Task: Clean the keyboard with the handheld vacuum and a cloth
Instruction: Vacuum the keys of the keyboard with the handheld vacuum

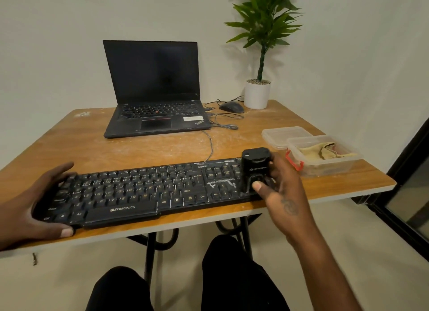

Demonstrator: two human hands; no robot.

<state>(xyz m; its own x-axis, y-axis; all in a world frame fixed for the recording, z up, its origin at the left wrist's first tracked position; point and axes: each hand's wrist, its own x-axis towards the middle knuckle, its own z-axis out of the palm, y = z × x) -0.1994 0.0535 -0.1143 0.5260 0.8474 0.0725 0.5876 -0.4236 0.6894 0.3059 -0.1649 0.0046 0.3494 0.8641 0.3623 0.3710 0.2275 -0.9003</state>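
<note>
A black dusty keyboard [144, 192] lies along the near edge of the wooden table [97, 145]. My left hand [34, 206] grips its left end, fingers over the back edge and thumb at the front. My right hand [281, 190] holds a small black handheld vacuum [254, 169] upright on the keyboard's right end, over the number pad, with the thumb on its lower front. White dust streaks show on the keys left of the vacuum. A tan cloth [325, 151] lies crumpled in a clear plastic box [325, 166] to the right of the keyboard.
An open black laptop [155, 97] stands at the back of the table. A wired mouse [232, 106] and a potted plant [257, 94] sit at the back right. The box's lid [282, 135] lies behind it. The keyboard cable [210, 145] runs toward the laptop. My knees are under the table.
</note>
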